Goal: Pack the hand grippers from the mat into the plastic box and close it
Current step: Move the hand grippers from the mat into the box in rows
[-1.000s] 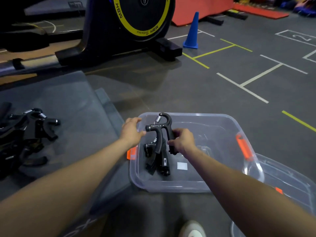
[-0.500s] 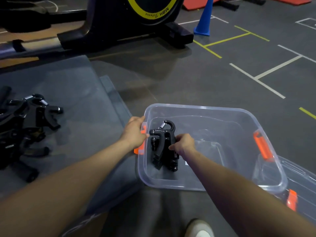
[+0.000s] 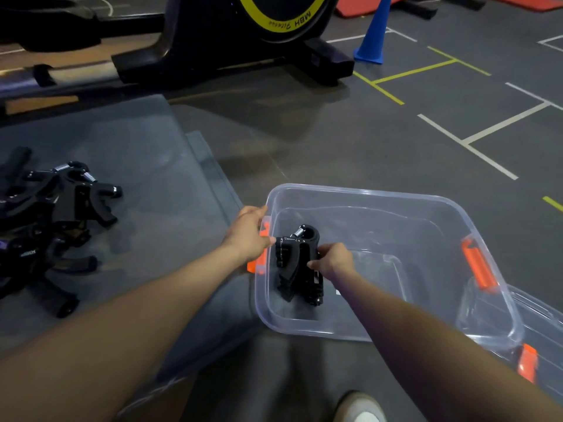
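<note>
A clear plastic box (image 3: 432, 205) with orange latches stands on the floor just right of the grey mat (image 3: 137, 166). Inside its left end stand black hand grippers (image 3: 297, 263), packed close together. My right hand (image 3: 333, 259) holds the right side of the topmost one, fingers curled on its handle. My left hand (image 3: 248, 234) grips the box's left rim at the orange latch, with a fingertip touching the same gripper. A pile of several more black hand grippers (image 3: 51, 214) lies on the mat at the far left.
The box's clear lid (image 3: 542, 324) with an orange clip lies on the floor at the lower right. An exercise bike (image 3: 231, 38) stands behind the mat, a blue cone (image 3: 373, 35) beyond it. My shoe (image 3: 359, 406) shows at the bottom edge.
My right hand has lowered the hand gripper from above the rim down into the box beside the others. My left hand has shifted onto the box's left rim.
</note>
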`<state>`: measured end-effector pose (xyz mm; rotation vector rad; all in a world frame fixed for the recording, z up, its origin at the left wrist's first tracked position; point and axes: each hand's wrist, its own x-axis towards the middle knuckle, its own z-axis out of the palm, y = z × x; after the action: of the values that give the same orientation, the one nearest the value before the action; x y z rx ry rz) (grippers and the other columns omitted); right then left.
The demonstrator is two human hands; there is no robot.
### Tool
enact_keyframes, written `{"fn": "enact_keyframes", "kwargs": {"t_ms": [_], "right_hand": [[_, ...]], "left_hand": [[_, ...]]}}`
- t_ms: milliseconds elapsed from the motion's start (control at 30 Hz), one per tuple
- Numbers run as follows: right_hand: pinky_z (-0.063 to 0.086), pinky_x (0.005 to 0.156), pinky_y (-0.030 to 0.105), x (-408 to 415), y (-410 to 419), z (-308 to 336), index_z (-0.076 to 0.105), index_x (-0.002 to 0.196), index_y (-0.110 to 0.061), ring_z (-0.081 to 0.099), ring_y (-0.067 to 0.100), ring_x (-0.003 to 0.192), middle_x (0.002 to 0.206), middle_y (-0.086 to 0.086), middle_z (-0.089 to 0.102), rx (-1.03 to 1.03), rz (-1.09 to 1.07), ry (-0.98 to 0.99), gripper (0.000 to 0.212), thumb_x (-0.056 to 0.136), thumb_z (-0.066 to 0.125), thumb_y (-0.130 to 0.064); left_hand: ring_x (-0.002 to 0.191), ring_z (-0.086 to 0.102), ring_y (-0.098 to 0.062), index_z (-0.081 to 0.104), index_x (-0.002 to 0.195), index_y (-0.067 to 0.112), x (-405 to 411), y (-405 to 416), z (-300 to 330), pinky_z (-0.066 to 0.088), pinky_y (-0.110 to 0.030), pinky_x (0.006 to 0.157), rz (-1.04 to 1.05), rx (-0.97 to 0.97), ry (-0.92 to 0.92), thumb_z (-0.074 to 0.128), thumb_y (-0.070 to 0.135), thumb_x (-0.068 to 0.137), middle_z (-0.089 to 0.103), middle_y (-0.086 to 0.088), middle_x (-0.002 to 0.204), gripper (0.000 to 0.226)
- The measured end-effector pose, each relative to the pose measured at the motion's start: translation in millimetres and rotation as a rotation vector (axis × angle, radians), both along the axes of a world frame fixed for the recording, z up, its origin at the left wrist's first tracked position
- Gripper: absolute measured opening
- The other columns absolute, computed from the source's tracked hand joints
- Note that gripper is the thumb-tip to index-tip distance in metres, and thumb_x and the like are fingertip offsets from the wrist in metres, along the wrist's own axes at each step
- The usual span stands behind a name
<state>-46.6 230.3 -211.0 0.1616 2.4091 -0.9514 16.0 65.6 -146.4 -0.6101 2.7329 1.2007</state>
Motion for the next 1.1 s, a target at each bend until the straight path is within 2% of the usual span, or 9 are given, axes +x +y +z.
{"fn": "enact_keyframes", "kwargs": {"t_ms": [100, 200, 300, 500, 700, 800, 900, 1000, 1100], "right_hand": [[0.049, 0.097, 0.030, -2.7, -5.8, 10.1, 0.061, 0.121, -0.006, 0.064, 0.022, 0.104, 0.117, 0.011, 0.067, -0.078, -0.032, 0.049, 0.047, 0.075, 0.075, -0.007], [0.044, 0.097, 0.027, -2.3, -19.2, 30.9, 0.059, 0.124, -0.005, 0.060, 0.019, 0.100, 0.119, 0.012, 0.066, -0.145, -0.014, 0.130, 0.049, 0.077, 0.073, -0.005], [0.046, 0.097, 0.031, 3.3, -39.2, 54.5, 0.055, 0.129, -0.005, 0.060, 0.025, 0.111, 0.122, 0.014, 0.063, -0.212, 0.003, 0.207, 0.052, 0.080, 0.069, -0.005], [0.044, 0.099, 0.034, 23.8, -100.4, 97.4, 0.053, 0.128, -0.002, 0.058, 0.029, 0.116, 0.125, 0.015, 0.062, -0.236, 0.160, 0.327, 0.051, 0.081, 0.069, -0.010], [0.043, 0.096, 0.028, 62.4, -178.6, 108.8, 0.054, 0.128, -0.004, 0.060, 0.025, 0.110, 0.121, 0.015, 0.063, -0.294, 0.314, 0.277, 0.052, 0.079, 0.072, -0.011], [0.042, 0.097, 0.029, 80.5, -217.0, 106.3, 0.054, 0.127, -0.002, 0.051, 0.015, 0.094, 0.102, 0.009, 0.058, -0.314, 0.382, 0.234, 0.051, 0.080, 0.072, -0.011], [0.043, 0.097, 0.031, 92.3, -252.9, 104.6, 0.054, 0.126, -0.002, 0.048, 0.014, 0.091, 0.097, 0.002, 0.049, -0.336, 0.434, 0.219, 0.051, 0.080, 0.072, -0.012], [0.041, 0.100, 0.031, 98.0, -280.3, 103.1, 0.052, 0.128, -0.002, 0.054, 0.019, 0.098, 0.100, 0.005, 0.052, -0.370, 0.456, 0.197, 0.051, 0.081, 0.071, -0.012], [0.041, 0.098, 0.028, 97.6, -297.7, 96.7, 0.052, 0.128, -0.004, 0.058, 0.026, 0.114, 0.118, 0.014, 0.061, -0.383, 0.460, 0.177, 0.050, 0.082, 0.070, -0.013]], "left_hand": [[0.119, 0.049, -0.023, 0.033, 0.144, 0.013, 2.5, 0.7, 3.8, 0.036, -0.026, 0.105, -0.027, -0.034, -0.003, 0.067, 0.010, 0.083, 0.038, -0.010, 0.135, 0.070], [0.120, 0.049, -0.025, 0.034, 0.143, 0.011, 5.4, -3.9, 12.7, 0.034, -0.023, 0.102, 0.006, -0.053, -0.007, 0.064, 0.014, 0.086, 0.039, -0.014, 0.137, 0.064], [0.123, 0.049, -0.028, 0.037, 0.141, 0.007, 12.3, -17.7, 28.2, 0.035, -0.028, 0.106, 0.093, -0.026, 0.020, 0.063, 0.014, 0.086, 0.041, -0.017, 0.138, 0.060], [0.116, 0.055, -0.027, 0.049, 0.129, 0.006, 56.9, -69.6, 54.0, 0.040, -0.030, 0.103, 0.275, -0.052, 0.074, 0.064, 0.015, 0.085, 0.051, -0.016, 0.128, 0.047], [0.115, 0.056, -0.025, 0.052, 0.126, 0.007, 117.1, -134.8, 65.5, 0.039, -0.027, 0.102, 0.394, -0.151, 0.050, 0.064, 0.015, 0.084, 0.053, -0.014, 0.128, 0.044], [0.111, 0.057, -0.027, 0.055, 0.122, 0.008, 141.1, -165.0, 66.0, 0.041, -0.028, 0.101, 0.472, -0.170, 0.039, 0.066, 0.016, 0.083, 0.055, -0.015, 0.124, 0.042], [0.112, 0.056, -0.025, 0.053, 0.123, 0.007, 157.5, -188.6, 64.7, 0.040, -0.028, 0.102, 0.538, -0.181, 0.041, 0.065, 0.016, 0.083, 0.054, -0.014, 0.124, 0.043], [0.114, 0.055, -0.026, 0.052, 0.125, 0.005, 160.1, -206.8, 59.3, 0.039, -0.029, 0.102, 0.586, -0.168, 0.046, 0.064, 0.016, 0.085, 0.052, -0.015, 0.126, 0.044], [0.116, 0.054, -0.028, 0.051, 0.125, 0.005, 148.5, -221.1, 49.9, 0.039, -0.032, 0.101, 0.623, -0.180, 0.038, 0.063, 0.020, 0.086, 0.052, -0.015, 0.129, 0.043]]}}
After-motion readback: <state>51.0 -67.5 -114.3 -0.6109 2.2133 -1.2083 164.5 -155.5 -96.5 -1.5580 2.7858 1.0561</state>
